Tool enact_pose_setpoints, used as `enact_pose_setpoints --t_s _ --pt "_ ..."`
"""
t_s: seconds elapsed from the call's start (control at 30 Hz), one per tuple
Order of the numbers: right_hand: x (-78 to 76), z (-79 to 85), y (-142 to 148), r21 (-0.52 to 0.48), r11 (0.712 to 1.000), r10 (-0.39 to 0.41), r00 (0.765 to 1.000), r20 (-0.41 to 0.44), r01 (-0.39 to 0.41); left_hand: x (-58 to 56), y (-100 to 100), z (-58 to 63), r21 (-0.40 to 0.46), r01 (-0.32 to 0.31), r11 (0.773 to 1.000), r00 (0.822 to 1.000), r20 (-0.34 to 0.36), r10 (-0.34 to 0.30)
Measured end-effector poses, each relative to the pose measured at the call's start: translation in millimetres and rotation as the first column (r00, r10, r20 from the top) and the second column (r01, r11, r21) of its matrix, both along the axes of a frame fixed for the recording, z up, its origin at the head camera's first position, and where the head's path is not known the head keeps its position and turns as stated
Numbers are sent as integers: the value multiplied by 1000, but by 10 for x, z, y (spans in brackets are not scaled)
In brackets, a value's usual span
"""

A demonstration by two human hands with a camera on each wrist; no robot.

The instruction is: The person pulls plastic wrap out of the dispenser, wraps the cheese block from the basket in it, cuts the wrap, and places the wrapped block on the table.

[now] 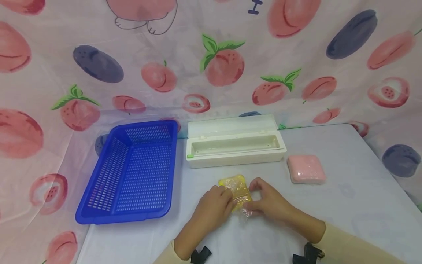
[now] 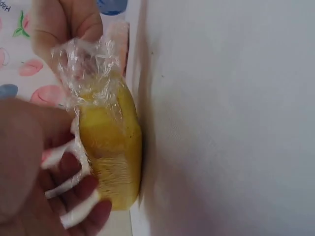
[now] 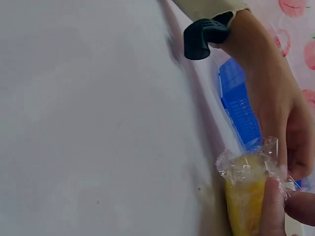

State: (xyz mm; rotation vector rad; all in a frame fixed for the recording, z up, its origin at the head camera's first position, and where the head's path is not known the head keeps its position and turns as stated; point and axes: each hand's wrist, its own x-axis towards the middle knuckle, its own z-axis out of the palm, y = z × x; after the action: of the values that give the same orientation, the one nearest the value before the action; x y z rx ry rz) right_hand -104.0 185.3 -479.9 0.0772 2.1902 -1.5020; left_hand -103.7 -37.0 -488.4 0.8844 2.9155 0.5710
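A yellow block [image 1: 235,189] wrapped in clear cling film [image 2: 93,64] rests on the white table between my hands. My left hand [image 1: 213,205] is at its near left side, with fingers bent and pinching the film. In the left wrist view, film stretches between the left fingers [image 2: 86,189] and the block. From the right, my right hand [image 1: 271,203] holds a loose bunch of film between thumb and forefinger at the block's near right corner. In the right wrist view, the right thumb [image 3: 271,209] lies along the wrapped block, with crumpled film at its end.
Behind the block stands a white cling film dispenser [image 1: 235,160], its lid raised. On the left is a blue perforated basket [image 1: 145,179]. A film-wrapped pink block [image 1: 306,169] lies to the right. Fruit-patterned cloth [image 1: 165,102] hangs at the table's back.
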Motion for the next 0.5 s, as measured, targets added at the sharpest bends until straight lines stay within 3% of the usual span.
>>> enact_pose_setpoints --t_s 0.07,0.13,0.23,0.33,0.4,0.5 --pt "7 -19 7 -110 994 -10 999 42 14 49 -42 -6 -15 90 996 993 -78 -91" --pt "12 -32 15 -225 974 -18 994 105 42 85 -73 -21 -21 143 989 985 -93 -144" --pt "17 -35 18 -351 932 -25 983 180 88 106 -64 -71 -59 140 988 983 -108 -146" --pt "31 -16 12 -412 904 -22 973 230 117 97 -12 -105 -99 113 989 975 -182 -130" --pt "50 11 19 -397 913 -10 979 204 92 90 21 -107 -104 102 989 965 -231 -124" --pt "94 53 56 -261 964 66 997 38 -54 78 29 -99 -75 97 992 962 -250 -113"
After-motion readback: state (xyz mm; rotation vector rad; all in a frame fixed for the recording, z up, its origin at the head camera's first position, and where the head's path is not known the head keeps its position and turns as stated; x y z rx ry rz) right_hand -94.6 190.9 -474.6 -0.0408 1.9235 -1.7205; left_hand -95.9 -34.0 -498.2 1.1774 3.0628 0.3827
